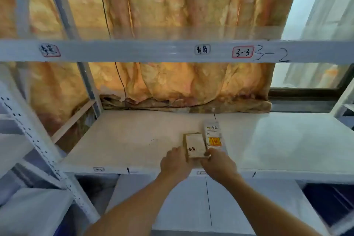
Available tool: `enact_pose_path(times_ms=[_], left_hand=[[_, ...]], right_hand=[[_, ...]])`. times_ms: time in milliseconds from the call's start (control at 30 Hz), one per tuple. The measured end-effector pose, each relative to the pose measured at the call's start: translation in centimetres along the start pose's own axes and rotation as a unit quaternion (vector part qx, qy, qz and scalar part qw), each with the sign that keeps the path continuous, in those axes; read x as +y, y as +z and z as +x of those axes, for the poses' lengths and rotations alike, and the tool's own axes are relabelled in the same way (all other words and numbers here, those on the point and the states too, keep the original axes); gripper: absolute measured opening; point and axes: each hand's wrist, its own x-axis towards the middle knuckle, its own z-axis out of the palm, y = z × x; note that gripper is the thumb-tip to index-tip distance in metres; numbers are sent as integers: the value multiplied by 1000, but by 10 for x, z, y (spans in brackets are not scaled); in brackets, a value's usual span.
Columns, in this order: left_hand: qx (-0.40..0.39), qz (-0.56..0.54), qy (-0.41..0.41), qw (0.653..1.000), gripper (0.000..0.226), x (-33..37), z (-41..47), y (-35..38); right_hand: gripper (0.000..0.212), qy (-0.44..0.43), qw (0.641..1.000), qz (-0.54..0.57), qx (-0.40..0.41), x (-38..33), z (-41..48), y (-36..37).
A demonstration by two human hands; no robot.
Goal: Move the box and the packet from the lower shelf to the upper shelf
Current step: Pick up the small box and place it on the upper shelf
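A flat tan box (195, 145) with a white label lies on the lower shelf (118, 140), near its front edge. Right beside it lies a white packet (213, 134) with an orange-yellow square, touching the box's right side. My left hand (175, 161) grips the box's near left corner. My right hand (218, 166) holds the box's near right corner, its fingers next to the packet's near end. The upper shelf's front rail (134, 50) runs across above, with handwritten labels on it.
An orange patterned curtain (172, 82) hangs behind both shelves. White perforated uprights (34, 140) stand at the left, a window frame (306, 92) at the right. A lower white surface (191, 197) lies under my arms.
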Motion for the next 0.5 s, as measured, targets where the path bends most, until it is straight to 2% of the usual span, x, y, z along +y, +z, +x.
enact_pose_path(times_ms=[167,267,500], left_hand=[[17,0,-18,1000,42,-36,46,44],[24,-27,-9,999,43,-41,68,64],[36,-130,4,991,32,-32,79,69]], right_hand=[[38,42,999,-2,2,7,34,46],[48,81,996,9,45,10,51,60],[36,131,982,91,101,2,62,67]])
